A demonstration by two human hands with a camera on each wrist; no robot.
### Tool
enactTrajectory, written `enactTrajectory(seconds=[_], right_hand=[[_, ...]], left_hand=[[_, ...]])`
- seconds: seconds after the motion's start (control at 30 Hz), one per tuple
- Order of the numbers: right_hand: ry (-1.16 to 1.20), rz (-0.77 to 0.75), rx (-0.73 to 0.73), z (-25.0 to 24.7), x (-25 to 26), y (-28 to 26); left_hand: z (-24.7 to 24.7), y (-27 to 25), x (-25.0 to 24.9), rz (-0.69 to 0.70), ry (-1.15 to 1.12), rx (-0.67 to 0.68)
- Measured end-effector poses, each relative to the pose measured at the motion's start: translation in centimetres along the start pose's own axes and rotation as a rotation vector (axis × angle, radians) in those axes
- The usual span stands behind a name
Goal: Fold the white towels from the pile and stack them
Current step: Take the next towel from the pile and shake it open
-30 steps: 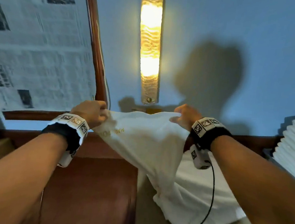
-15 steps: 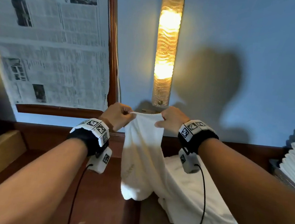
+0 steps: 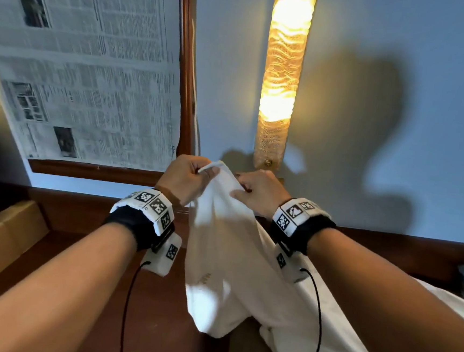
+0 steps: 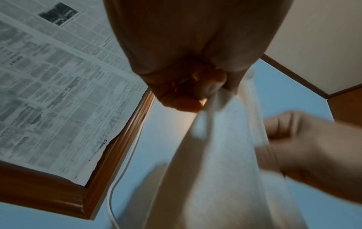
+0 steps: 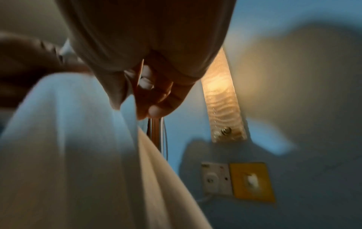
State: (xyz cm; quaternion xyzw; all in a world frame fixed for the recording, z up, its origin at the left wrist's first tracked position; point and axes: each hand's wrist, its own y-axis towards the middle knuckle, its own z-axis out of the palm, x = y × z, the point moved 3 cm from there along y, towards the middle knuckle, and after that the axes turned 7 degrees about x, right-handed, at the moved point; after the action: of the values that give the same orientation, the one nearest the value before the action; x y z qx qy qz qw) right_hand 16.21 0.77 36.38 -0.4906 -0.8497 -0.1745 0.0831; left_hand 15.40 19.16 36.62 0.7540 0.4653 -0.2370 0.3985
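A white towel hangs in the air in front of me, doubled lengthwise, its lower end near the wooden surface. My left hand pinches its top edge, seen from below in the left wrist view as fingers curled round the cloth. My right hand sits close beside it, thumb and fingers closed on the same upper edge. The two hands nearly touch. More white cloth lies under my right forearm.
A dark wooden desk runs below, with a cardboard box at the left. A lit wall lamp and a newspaper-covered wooden frame hang on the blue wall. A wall socket and yellow plate sit below the lamp.
My hands came together from about a towel's width apart, so the towel went from spread out to doubled and hanging narrow. The view tilted and the folded stack at the right left the frame.
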Motion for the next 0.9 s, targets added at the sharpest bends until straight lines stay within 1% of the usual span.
enactTrajectory(seconds=[0.03,0.1,0.2,0.23,0.27,0.33,0.43,0.5,0.57,0.6,0.7,0.77,0.83,0.87,0.9], right_hand=[[-0.081,0.01,0.064,1.2,-0.8,-0.1],[-0.153,0.069,0.152,3.9,-4.0,-0.8],[-0.081,0.286,0.214,5.9,-9.3,-3.2],[-0.044,0.341,0.214,6.2,-10.2,-3.8],[-0.004,0.361,0.173,6.3,-10.3,-4.0],[0.102,0.315,0.041,6.0,-8.5,-3.1],[0.281,0.12,-0.078,5.2,-1.5,-0.7],[0.31,0.03,-0.131,4.7,3.4,1.1],[0.236,-0.006,-0.205,4.0,6.5,2.5],[0.175,0.003,-0.239,3.8,7.3,2.7],[0.11,0.046,-0.322,4.4,7.1,2.0],[0.043,0.124,-0.262,5.8,5.4,0.3],[-0.026,0.329,-0.187,7.1,2.4,-2.4],[-0.039,0.449,-0.201,7.2,1.1,-4.2],[-0.039,0.55,-0.259,7.0,0.4,-6.0]], left_hand=[[-0.6,0.0,0.0,0.009,0.016,-0.02],[-2.2,-0.1,0.4,0.017,0.015,-0.065],[-5.0,-0.7,1.6,-0.003,-0.021,-0.124],[-5.9,-0.8,2.0,-0.011,-0.03,-0.135],[-6.4,-0.8,2.4,-0.015,-0.034,-0.135],[-6.8,-0.4,2.7,0.011,-0.038,-0.092],[-5.7,0.3,3.0,0.088,0.008,0.025],[-5.3,0.2,2.7,0.126,0.07,0.083],[-5.5,-0.2,2.6,0.156,0.106,0.102],[-6.0,-0.5,2.8,0.17,0.104,0.094],[-8.6,-1.5,3.3,0.188,0.032,0.035],[-10.7,-2.2,4.1,0.209,-0.022,-0.009],[-12.5,-2.8,5.3,0.23,-0.056,-0.042],[-13.2,-3.1,5.9,0.233,-0.069,-0.049],[-13.8,-3.5,6.3,0.238,-0.079,-0.041]])
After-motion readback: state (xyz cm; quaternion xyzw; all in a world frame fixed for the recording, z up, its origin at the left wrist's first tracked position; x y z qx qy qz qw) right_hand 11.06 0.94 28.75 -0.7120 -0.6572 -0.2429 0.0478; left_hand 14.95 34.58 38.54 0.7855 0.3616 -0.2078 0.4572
